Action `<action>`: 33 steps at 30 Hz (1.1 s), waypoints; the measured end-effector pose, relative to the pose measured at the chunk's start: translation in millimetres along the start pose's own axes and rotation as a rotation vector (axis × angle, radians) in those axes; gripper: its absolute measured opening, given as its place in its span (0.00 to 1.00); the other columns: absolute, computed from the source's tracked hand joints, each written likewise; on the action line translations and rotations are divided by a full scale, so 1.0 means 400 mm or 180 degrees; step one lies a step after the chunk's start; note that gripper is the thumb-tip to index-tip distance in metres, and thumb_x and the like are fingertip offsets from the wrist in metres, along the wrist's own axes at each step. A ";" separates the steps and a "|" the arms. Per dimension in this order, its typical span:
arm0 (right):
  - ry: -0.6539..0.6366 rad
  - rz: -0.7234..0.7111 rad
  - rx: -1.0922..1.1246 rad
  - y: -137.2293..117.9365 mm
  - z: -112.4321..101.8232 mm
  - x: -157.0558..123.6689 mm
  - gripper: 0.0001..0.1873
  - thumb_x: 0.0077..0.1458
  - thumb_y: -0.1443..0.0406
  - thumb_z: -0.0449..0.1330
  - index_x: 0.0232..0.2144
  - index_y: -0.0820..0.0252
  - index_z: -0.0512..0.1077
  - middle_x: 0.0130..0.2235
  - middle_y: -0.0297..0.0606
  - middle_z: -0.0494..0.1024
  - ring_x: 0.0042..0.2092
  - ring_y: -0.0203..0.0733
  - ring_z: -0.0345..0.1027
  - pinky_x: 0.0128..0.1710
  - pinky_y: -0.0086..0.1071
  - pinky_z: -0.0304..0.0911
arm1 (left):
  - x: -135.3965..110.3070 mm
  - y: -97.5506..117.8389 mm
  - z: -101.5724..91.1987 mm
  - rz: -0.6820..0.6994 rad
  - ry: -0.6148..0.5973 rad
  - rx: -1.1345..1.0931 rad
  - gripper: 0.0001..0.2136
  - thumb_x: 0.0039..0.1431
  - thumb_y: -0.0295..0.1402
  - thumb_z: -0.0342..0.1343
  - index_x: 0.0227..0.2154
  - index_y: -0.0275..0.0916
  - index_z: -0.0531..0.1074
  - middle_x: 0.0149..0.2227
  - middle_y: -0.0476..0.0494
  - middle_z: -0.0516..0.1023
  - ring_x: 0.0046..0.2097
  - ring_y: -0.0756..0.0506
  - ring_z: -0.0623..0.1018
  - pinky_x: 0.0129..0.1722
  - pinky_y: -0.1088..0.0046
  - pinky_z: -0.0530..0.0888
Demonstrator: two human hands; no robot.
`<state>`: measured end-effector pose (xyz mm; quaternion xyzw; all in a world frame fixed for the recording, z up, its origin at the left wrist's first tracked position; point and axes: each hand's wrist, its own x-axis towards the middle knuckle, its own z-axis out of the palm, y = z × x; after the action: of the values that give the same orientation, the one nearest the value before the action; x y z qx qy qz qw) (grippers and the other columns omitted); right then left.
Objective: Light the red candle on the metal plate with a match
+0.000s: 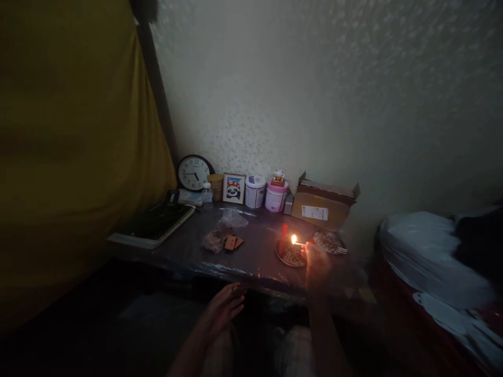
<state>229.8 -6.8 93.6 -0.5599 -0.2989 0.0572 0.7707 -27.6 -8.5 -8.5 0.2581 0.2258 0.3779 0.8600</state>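
So I've got a lit match (297, 242) pinched in my right hand (316, 262), flame end pointing left, and the flame sits right beside the red candle (283, 232) that stands upright on a small metal plate (290, 255) near the front edge of the table (259, 256). The plate has some crumbly food on it, too dark to say what. My left hand (227, 303) is low by the table's front edge, fingers loosely curled, and I honestly can't tell whether there's anything in it. Just right of the plate there's a second round dish (329, 242) with something patterned on top, a fork-like thing poking out on its right. Left of the candle, a crumpled clear bag (223, 230) with two brown biscuits (233, 243) lying just beside it. Along the wall at the back: a clock (194, 173), a little framed panda picture (233, 188), a white tub (255, 191), a pink tub (276, 196) with a tiny figurine (279, 177) on its lid, and an open cardboard box (323, 204). On the far left of the table lies a dark notebook (155, 224). A yellow curtain (74, 146) fills the left side, and there's bedding (428, 256) off to the right. The room's really dim, and the flame is the brightest thing on the table.
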 end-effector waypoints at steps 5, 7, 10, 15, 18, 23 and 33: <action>-0.0019 0.0200 0.0147 0.000 0.007 0.015 0.13 0.42 0.59 0.63 0.29 0.62 0.72 0.26 0.36 0.78 0.26 0.40 0.73 0.29 0.35 0.70 | 0.004 -0.002 -0.004 0.0014 0.0006 0.0129 0.12 0.55 0.36 0.53 0.42 0.43 0.72 0.48 0.42 0.75 0.45 0.46 0.74 0.49 0.66 0.65; -0.0077 0.0248 0.0154 -0.005 0.009 0.020 0.12 0.42 0.60 0.63 0.28 0.62 0.72 0.26 0.36 0.78 0.27 0.40 0.73 0.29 0.35 0.69 | 0.005 -0.003 -0.005 -0.0003 0.0033 0.0188 0.13 0.54 0.37 0.54 0.42 0.43 0.72 0.49 0.41 0.74 0.46 0.45 0.74 0.50 0.65 0.64; -0.0151 0.0285 0.0155 -0.018 0.011 0.028 0.11 0.43 0.60 0.62 0.29 0.62 0.72 0.27 0.37 0.78 0.29 0.41 0.74 0.29 0.34 0.69 | 0.004 -0.002 0.000 -0.0023 0.0034 0.0219 0.14 0.53 0.38 0.55 0.42 0.44 0.72 0.51 0.41 0.73 0.48 0.44 0.73 0.51 0.64 0.63; -0.0222 0.0264 0.0193 -0.031 0.029 0.040 0.12 0.43 0.60 0.63 0.29 0.62 0.72 0.28 0.36 0.77 0.29 0.38 0.72 0.30 0.33 0.68 | -0.001 0.004 0.012 -0.0067 0.0073 0.0151 0.12 0.53 0.37 0.55 0.41 0.44 0.73 0.50 0.43 0.74 0.47 0.44 0.74 0.51 0.63 0.63; -0.0191 0.0257 0.0223 -0.024 0.047 0.052 0.12 0.42 0.59 0.62 0.28 0.62 0.72 0.27 0.35 0.76 0.27 0.36 0.70 0.29 0.32 0.68 | -0.002 0.006 0.015 -0.0068 0.0063 0.0113 0.11 0.53 0.37 0.55 0.40 0.44 0.73 0.49 0.43 0.74 0.46 0.45 0.74 0.50 0.64 0.64; -0.0144 0.0198 0.0221 -0.004 0.075 0.070 0.13 0.40 0.58 0.63 0.26 0.62 0.71 0.26 0.34 0.75 0.27 0.36 0.69 0.28 0.32 0.67 | -0.001 0.007 0.014 -0.0067 0.0019 0.0136 0.12 0.52 0.38 0.56 0.41 0.45 0.73 0.49 0.43 0.75 0.47 0.44 0.73 0.52 0.63 0.63; -0.0130 0.0198 0.0191 0.005 0.098 0.086 0.13 0.39 0.57 0.62 0.26 0.61 0.70 0.26 0.34 0.75 0.25 0.36 0.68 0.26 0.32 0.66 | 0.006 0.005 0.007 -0.0097 -0.0005 0.0146 0.11 0.55 0.37 0.52 0.41 0.45 0.73 0.49 0.44 0.75 0.46 0.45 0.73 0.50 0.64 0.64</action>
<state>237.9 41.0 113.0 -0.5442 -0.2952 0.1014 0.7787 -25.6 -6.2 -5.4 0.2746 0.2376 0.3593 0.8597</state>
